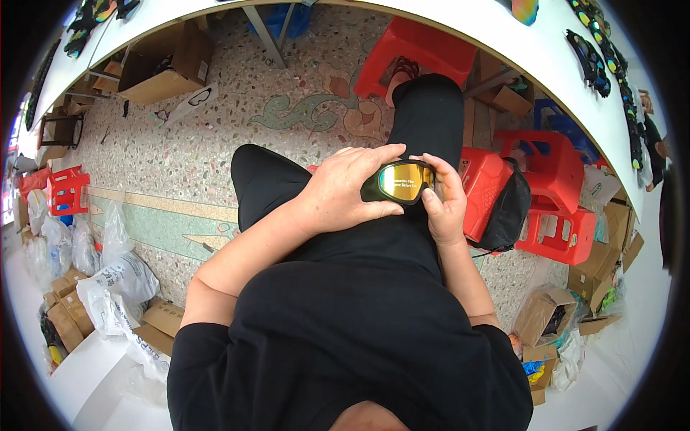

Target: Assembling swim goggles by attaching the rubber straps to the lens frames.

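Above my lap I hold a pair of goggles [400, 182] with a dark frame and a shiny yellow-gold lens that carries some print. My left hand [346, 185] closes around the left end of the frame, thumb below and fingers above. At the other end, my right hand [444, 199] pinches the frame between thumb and fingers. The lens faces up toward me. My palms and fingers hide the ends of the frame, and no strap shows clearly.
Beside my right leg stands a red stool [483, 194] with a black bag [509, 208] on it. More red stools [544, 169] are further right. A white table [431, 21] curves around ahead, bearing several goggles [588, 63]. Cardboard boxes [167, 65] and plastic bags [118, 287] lie around.
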Motion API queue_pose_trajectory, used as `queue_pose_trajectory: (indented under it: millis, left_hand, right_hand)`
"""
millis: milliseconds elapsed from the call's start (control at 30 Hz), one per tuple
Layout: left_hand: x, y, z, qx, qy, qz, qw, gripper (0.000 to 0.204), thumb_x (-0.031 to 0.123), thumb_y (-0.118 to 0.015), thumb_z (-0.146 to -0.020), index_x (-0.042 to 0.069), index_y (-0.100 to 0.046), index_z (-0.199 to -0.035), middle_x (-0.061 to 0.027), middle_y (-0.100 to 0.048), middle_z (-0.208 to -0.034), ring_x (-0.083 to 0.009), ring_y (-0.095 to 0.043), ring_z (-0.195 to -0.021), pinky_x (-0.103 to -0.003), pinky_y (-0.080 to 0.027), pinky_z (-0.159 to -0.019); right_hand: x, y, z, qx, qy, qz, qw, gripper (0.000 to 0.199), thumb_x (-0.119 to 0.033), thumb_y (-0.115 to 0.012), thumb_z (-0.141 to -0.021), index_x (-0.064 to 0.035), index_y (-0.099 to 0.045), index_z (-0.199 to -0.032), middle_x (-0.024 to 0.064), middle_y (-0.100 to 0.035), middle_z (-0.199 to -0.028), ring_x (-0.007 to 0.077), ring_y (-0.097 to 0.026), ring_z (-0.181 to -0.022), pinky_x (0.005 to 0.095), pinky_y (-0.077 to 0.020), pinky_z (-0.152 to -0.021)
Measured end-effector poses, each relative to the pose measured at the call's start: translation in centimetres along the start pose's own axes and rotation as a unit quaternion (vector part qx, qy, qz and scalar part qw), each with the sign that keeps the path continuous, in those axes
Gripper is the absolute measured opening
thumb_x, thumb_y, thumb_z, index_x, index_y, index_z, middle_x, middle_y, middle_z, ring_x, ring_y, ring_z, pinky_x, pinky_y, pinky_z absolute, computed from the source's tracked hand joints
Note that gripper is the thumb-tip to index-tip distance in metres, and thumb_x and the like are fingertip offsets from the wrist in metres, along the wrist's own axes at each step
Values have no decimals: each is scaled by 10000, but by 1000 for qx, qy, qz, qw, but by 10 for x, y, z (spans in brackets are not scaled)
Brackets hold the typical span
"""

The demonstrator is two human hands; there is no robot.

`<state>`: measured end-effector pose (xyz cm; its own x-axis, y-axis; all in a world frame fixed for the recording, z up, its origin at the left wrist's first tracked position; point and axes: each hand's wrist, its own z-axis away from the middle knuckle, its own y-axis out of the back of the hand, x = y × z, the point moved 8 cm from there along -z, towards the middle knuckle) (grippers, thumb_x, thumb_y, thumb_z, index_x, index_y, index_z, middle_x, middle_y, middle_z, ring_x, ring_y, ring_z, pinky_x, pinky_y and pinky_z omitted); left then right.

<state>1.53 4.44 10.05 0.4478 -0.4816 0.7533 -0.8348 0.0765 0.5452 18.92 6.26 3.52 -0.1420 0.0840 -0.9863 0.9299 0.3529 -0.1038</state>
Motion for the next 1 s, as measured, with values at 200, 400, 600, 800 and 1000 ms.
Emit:
queue_pose_trajectory:
  millis: [200,400,600,800,1000]
  left_hand:
    - [3,1,0,38,-5,23,999,807,314,-887,-656,28,-531,-1320,-154,-641,-1198,-300,-654,-1048,-364,-527,-884]
    - [-10,-7,0,29,56,89,994,802,299,-896,-655,33,-532,-1318,-145,-647,-1180,-262,-657,-1058,-347,-526,-895]
    - [-21,-7,-2,42,94,102,990,705,274,-893,-665,22,-592,-1251,-134,-650,-1159,-228,-657,-1035,-318,-519,-892]
    - [-48,-13,-1,69,183,187,963,607,142,-857,-727,13,-595,-1258,-87,-639,-1161,-163,-633,-1029,-287,-501,-906]
    - [-67,-31,-11,88,309,326,889,528,155,-835,-756,25,-622,-1221,-67,-669,-1105,-125,-629,-989,-282,-509,-877]
  right_hand:
    - [-7,2,-4,-1,12,19,1000,512,-131,-632,-883,30,-455,-1336,174,-559,-1298,233,-532,-1217,364,-382,-1075]
    - [-3,3,-1,7,5,8,1000,519,-176,-635,-896,38,-456,-1334,168,-556,-1297,231,-524,-1223,361,-370,-1081]
    - [22,6,2,31,-52,-50,997,536,-195,-621,-908,52,-442,-1349,135,-510,-1341,223,-478,-1265,354,-327,-1107]
    - [27,10,-7,-11,-74,51,996,670,-292,-691,-871,30,-433,-1400,133,-490,-1355,226,-485,-1262,349,-369,-1073]
    - [-9,30,13,78,11,365,928,641,-99,-819,-727,14,-534,-1290,148,-634,-1093,216,-633,-869,310,-532,-745]
